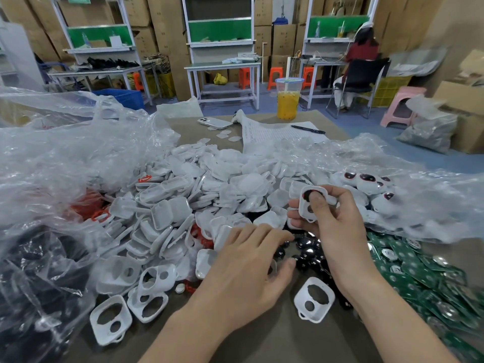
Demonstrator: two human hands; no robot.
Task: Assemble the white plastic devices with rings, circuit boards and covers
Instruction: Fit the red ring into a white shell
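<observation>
My right hand [332, 218] grips a white plastic shell [306, 206] with two openings, the thumb pressing a dark piece into its larger hole. My left hand [251, 260] reaches with relaxed fingers over a heap of small glossy black parts [305, 251] and holds nothing that I can see. A big pile of white covers [183, 200] fills the table's middle. Empty white shells lie near the front, one [314, 299] between my forearms and several [125, 305] at the left. Green circuit boards [419, 276] are heaped at the right. Assembled units [366, 182] lie behind my right hand.
Crumpled clear plastic bags [65, 158] cover the left side and the right rear. Red rings [89, 205] show under the left bag. A phone [214, 123], a paper sheet with a pen [307, 129] and a cup of orange drink [288, 100] stand at the far edge. A person sits at a bench beyond.
</observation>
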